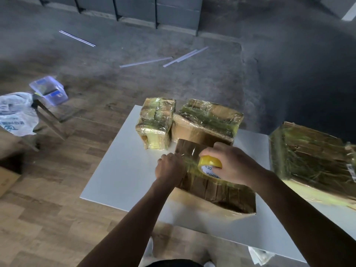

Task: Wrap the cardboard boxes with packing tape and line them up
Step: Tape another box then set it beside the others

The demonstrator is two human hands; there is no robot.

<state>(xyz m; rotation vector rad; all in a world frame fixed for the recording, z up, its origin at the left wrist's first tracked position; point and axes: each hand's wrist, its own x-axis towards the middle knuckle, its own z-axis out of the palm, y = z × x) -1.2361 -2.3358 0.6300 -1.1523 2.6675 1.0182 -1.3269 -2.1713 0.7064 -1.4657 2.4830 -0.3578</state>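
Observation:
A cardboard box (pixel 217 191) lies on the white table (pixel 119 170) in front of me, its top partly covered with shiny tape. My right hand (pixel 235 164) grips a yellow roll of packing tape (pixel 209 162) on top of this box. My left hand (pixel 169 168) rests with curled fingers on the box's left top edge, at the stretched tape. Behind it stand two taped boxes side by side, a small one (pixel 156 124) and a larger one (pixel 208 122). A big taped box (pixel 312 162) sits at the right.
The table's left and near edges drop to a wooden floor. A stool with a clear plastic container (pixel 49 90) and a white plastic bag (pixel 16 114) stands at the left. White strips (pixel 146 62) lie on the grey floor beyond. A flat cardboard piece (pixel 7 180) is at far left.

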